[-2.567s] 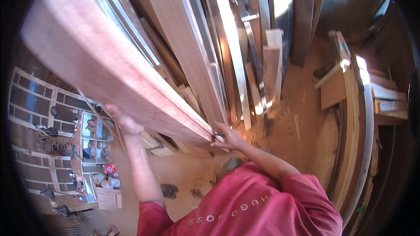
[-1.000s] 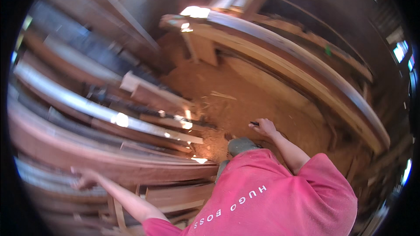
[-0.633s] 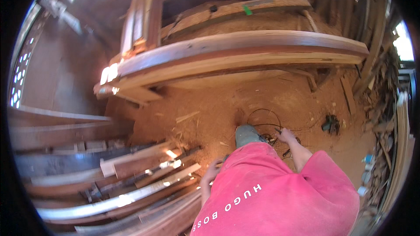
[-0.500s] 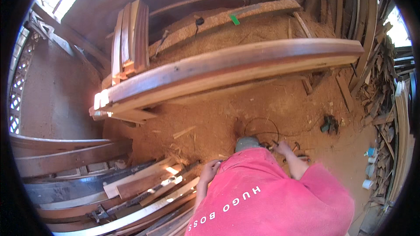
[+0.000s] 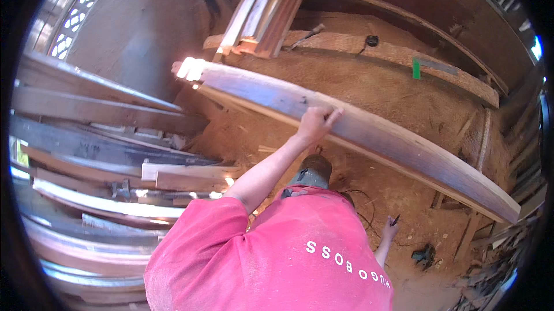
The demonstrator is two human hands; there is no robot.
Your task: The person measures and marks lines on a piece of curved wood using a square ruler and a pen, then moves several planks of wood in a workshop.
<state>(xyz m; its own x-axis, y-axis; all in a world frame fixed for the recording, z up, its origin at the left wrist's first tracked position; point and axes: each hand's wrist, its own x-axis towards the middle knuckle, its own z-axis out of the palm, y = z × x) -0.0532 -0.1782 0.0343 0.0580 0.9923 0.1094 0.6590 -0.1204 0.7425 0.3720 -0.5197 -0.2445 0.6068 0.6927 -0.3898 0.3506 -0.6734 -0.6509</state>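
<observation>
A long thick wooden beam [image 5: 381,135] runs slantwise across the view, its left end in bright sunlight. My left hand [image 5: 315,124] reaches over to the beam and is closed against its middle, thumb and fingers bent at the wood. Lower right, away from the beam, my right hand [image 5: 390,231] is closed around a thin, dark, pointed tool like a pencil [image 5: 395,220]. Its exact kind is too small to make out.
Stacked boards [image 5: 267,11] rest behind the beam's left end. A second plank [image 5: 346,41] with a green piece [image 5: 416,68] lies beyond. Long timber [image 5: 104,117] fills the left side. A dark power tool [image 5: 424,256] sits on the sawdust-covered floor at right.
My left hand has gone from beside my body up onto the beam. My right hand has moved away from the cable, holding the pointed tool. The view has turned, tilting the beam.
</observation>
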